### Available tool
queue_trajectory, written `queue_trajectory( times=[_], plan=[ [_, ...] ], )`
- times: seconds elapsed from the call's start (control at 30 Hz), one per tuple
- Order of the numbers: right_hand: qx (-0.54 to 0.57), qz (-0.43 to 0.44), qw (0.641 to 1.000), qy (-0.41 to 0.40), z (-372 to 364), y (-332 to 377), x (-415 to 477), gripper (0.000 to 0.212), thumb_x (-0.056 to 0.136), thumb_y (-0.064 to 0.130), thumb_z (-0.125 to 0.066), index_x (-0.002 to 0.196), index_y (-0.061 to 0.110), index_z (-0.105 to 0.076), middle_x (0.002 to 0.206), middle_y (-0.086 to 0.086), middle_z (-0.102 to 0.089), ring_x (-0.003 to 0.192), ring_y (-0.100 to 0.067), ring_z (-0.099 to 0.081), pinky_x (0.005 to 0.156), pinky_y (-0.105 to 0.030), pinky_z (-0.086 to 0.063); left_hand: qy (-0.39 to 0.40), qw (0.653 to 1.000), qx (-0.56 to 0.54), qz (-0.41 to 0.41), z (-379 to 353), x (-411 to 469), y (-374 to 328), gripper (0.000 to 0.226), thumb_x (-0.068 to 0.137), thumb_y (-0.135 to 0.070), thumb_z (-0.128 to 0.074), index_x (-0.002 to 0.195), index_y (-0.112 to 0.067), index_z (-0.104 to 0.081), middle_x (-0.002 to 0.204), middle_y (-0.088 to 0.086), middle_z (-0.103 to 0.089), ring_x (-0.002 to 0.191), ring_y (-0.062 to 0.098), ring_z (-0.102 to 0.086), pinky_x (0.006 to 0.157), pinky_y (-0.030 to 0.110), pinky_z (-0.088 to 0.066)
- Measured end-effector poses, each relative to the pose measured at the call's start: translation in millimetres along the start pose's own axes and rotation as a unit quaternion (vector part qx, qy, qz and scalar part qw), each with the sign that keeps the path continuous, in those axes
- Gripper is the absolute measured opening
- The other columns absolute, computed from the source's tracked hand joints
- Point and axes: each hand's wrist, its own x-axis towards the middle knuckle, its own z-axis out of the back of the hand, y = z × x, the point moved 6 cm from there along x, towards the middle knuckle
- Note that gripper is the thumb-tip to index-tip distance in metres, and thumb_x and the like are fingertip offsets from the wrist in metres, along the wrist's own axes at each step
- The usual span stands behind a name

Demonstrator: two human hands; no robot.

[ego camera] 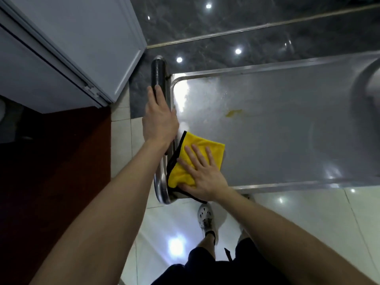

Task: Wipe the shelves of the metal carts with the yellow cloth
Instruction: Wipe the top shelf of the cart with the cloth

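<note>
A metal cart's top shelf fills the right half of the head view, shiny steel with a raised rim. A small yellowish stain marks its middle. The folded yellow cloth, edged in black, lies on the shelf's near left corner. My right hand presses flat on it with straight, spread fingers. My left hand grips the cart's handle, a black-sleeved steel bar along the shelf's left end. The lower shelves are hidden beneath the top one.
A white door and frame stand at the upper left, close to the handle. Dark glossy marble floor lies beyond the cart, pale tiles below it, a dark red mat at the left. My shoe is near the cart's corner.
</note>
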Motion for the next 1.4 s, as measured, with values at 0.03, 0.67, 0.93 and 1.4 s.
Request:
queue_trajectory(
  times=[0.03, 0.67, 0.93, 1.4],
  plan=[
    [-0.004, -0.003, 1.0, 0.009, 1, -2, -10, 0.087, 0.099, 0.083, -0.033, 0.17, 0.035, -0.017, 0.179, -0.007, 0.007, 0.165, -0.031, 0.01, 0.127, -0.069, -0.005, 0.002, 1.0, 0.01, 0.0, 1, 0, 1, 0.084, 0.106, -0.022, -0.058, 0.173, -0.01, -0.011, 0.181, 0.016, -0.01, 0.157, 0.04, -0.036, 0.118, 0.05, -0.045],
    [0.043, -0.376, 0.926, 0.011, 100, -302, 25, 0.106, 0.082, 0.1, -0.031, 0.169, 0.045, -0.009, 0.179, -0.005, 0.014, 0.164, -0.029, 0.018, 0.127, -0.065, 0.007, -0.04, 0.999, 0.01, -0.01, -8, -1, 9, 0.084, 0.103, -0.017, -0.061, 0.172, -0.021, -0.014, 0.179, 0.006, -0.017, 0.132, 0.044, -0.058, 0.1, 0.061, -0.056],
    [0.011, -0.127, 0.992, -0.007, 52, -117, 170, 0.096, 0.091, 0.091, -0.012, 0.169, 0.037, -0.025, 0.178, -0.017, -0.001, 0.164, -0.04, 0.01, 0.123, -0.073, 0.004, -0.049, 0.999, 0.004, 0.017, -4, 3, 13, 0.085, 0.1, -0.017, -0.064, 0.172, -0.023, -0.019, 0.18, -0.002, -0.018, 0.154, 0.034, -0.044, 0.107, 0.059, -0.053],
    [-0.016, -0.148, 0.986, -0.075, 64, -251, 25, 0.086, 0.092, 0.091, -0.039, 0.164, 0.043, -0.035, 0.179, -0.002, -0.009, 0.166, -0.027, -0.003, 0.126, -0.068, -0.01, -0.043, 0.999, -0.028, 0.014, 2, -5, 8, 0.084, 0.102, -0.019, -0.064, 0.172, -0.026, -0.018, 0.181, -0.005, -0.016, 0.139, 0.034, -0.059, 0.106, 0.055, -0.057]
  ],
)
